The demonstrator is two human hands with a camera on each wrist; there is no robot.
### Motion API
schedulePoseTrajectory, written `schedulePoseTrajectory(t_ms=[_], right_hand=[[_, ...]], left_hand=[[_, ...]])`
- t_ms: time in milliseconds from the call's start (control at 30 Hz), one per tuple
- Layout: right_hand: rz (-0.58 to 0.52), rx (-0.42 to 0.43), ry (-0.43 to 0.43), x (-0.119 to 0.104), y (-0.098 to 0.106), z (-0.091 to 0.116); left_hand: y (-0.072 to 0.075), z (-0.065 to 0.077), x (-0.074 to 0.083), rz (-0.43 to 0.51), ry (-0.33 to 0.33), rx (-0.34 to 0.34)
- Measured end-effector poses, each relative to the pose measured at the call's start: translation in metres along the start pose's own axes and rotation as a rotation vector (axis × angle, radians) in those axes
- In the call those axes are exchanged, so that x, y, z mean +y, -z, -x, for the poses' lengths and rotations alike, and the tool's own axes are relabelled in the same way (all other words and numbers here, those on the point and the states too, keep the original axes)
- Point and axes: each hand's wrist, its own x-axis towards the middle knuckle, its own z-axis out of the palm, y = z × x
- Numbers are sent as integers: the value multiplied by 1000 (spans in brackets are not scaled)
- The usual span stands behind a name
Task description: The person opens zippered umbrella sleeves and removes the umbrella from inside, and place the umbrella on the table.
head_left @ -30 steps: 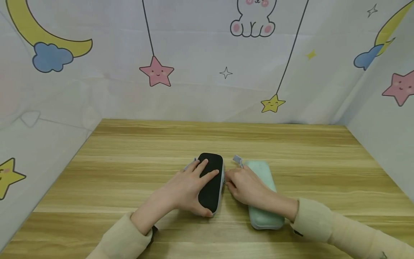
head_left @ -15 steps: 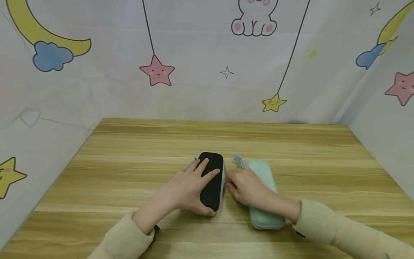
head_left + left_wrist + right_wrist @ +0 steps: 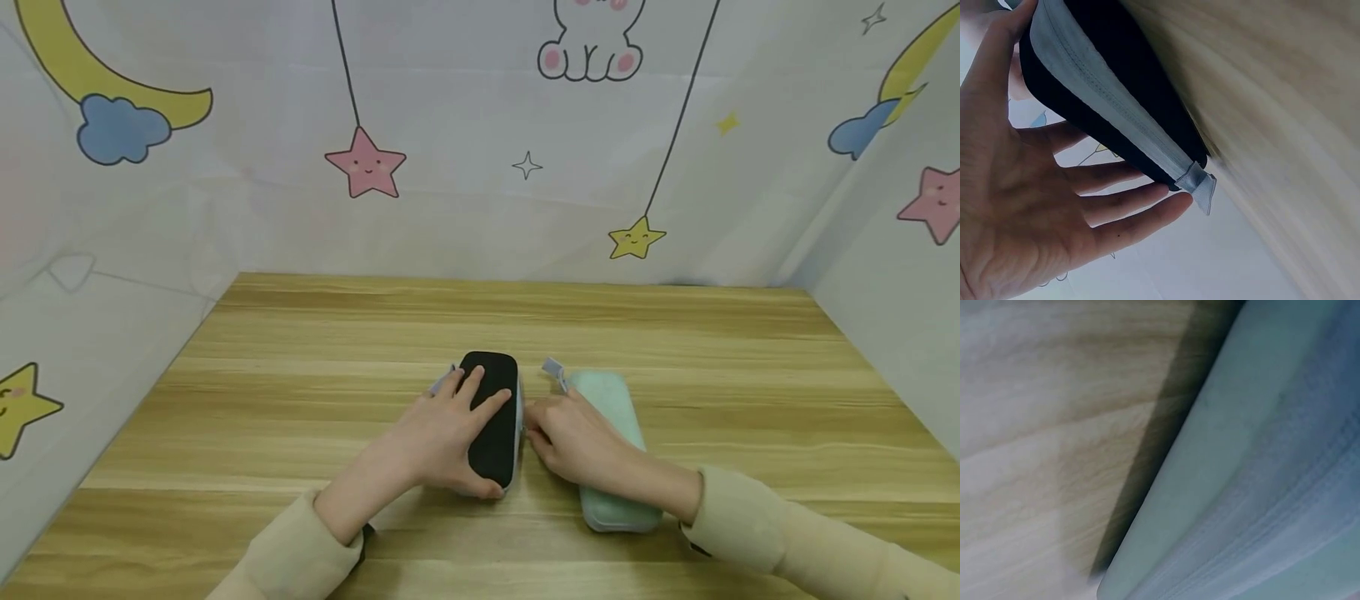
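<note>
A black zip case (image 3: 492,437) with a grey zipper band lies lengthwise in the middle of the table. My left hand (image 3: 438,437) is spread over it, straight fingers resting on its top and thumb at the near corner. In the left wrist view, the left palm (image 3: 1022,206) shows beside the case, fingertips by a grey fabric tab (image 3: 1200,184) at the band's end. My right hand (image 3: 573,433), fingers curled, pinches the small zipper pull (image 3: 524,428) at the black case's right side. The right wrist view shows no hand.
A mint-green zip case (image 3: 611,508) lies just right, partly under my right hand and wrist; its grey tab (image 3: 553,367) sticks out at the far end. The wooden table (image 3: 360,317) meets a white printed cloth backdrop (image 3: 450,233) behind, with cloth at both sides.
My right hand has slid slightly nearer along the black case's side with the zipper pull. The black case's near end has shifted a little right, my left hand staying on it.
</note>
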Motion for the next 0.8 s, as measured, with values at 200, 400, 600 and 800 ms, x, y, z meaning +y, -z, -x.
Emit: schedulePoseTrajectory(t_ms=[200, 400, 600, 800], right_hand=[[-3, 1, 4, 0, 1, 1], [5, -7, 6, 0, 2, 2], [0, -18, 14, -1, 4, 7], [3, -20, 11, -2, 5, 9]], left_hand=[[-2, -2, 3, -26, 0, 22], [-3, -3, 6, -46, 17, 36], [-5, -5, 9, -74, 27, 46], [-5, -6, 12, -83, 39, 57]])
